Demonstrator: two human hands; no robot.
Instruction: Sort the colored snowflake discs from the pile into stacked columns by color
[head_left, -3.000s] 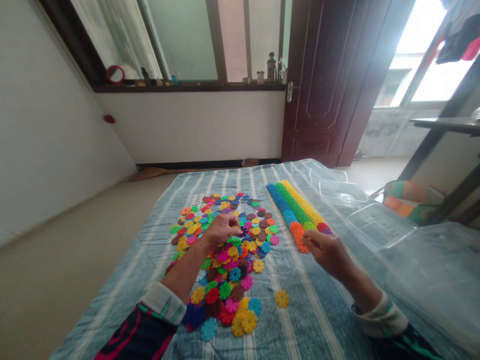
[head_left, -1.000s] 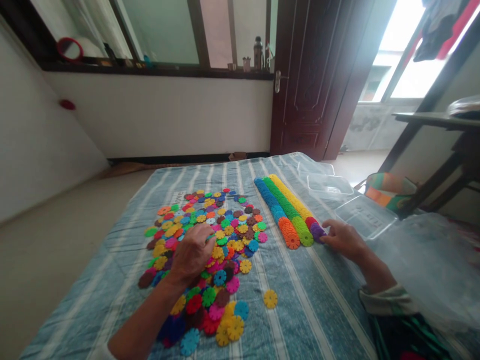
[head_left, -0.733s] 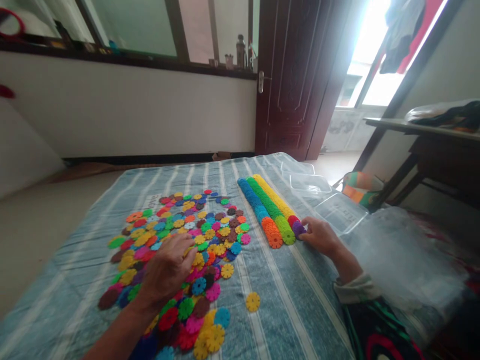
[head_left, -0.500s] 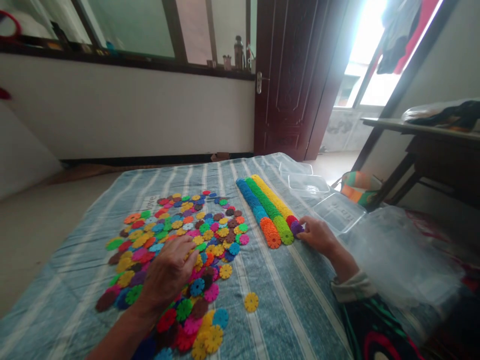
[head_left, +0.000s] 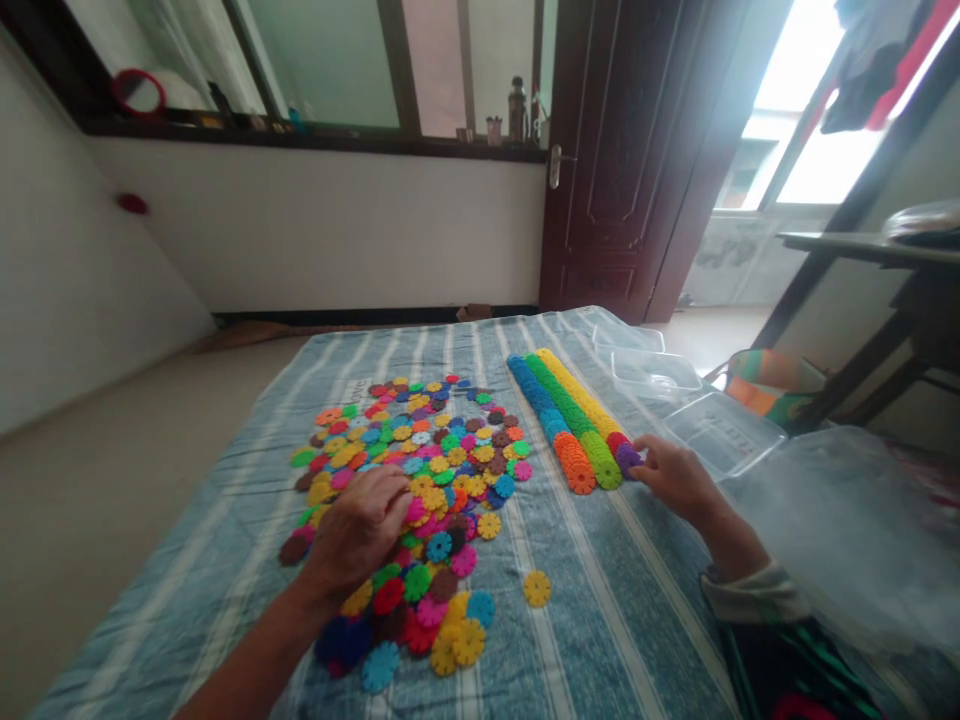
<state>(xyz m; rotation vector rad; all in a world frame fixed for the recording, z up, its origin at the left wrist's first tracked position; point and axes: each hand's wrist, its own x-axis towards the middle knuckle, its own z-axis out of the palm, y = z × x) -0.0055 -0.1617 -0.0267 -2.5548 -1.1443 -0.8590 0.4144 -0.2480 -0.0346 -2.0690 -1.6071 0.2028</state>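
Many coloured notched discs [head_left: 450,440] lie in a loose heap on the striped cloth. My left hand [head_left: 364,520] rests over the heap's near left part, its fingers bent together; what they hold, if anything, is hidden. To the right, overlapping discs form three long rows: one blue then orange [head_left: 540,400], one green [head_left: 566,405], one yellow then red and purple [head_left: 581,390]. My right hand [head_left: 671,475] pinches at the purple discs [head_left: 627,459] at the near end of the yellow row. A single yellow disc [head_left: 537,589] lies apart between the heap and the rows.
Clear plastic boxes [head_left: 724,432] sit right of the rows, with a large clear plastic bag [head_left: 847,520] nearer. A dark table [head_left: 870,246] stands at the right. Beyond the cloth [head_left: 300,620] are a wall and a brown door [head_left: 615,150].
The view has turned left, so things appear further right. My left hand has shifted slightly over the heap. My right hand stays at the purple discs.
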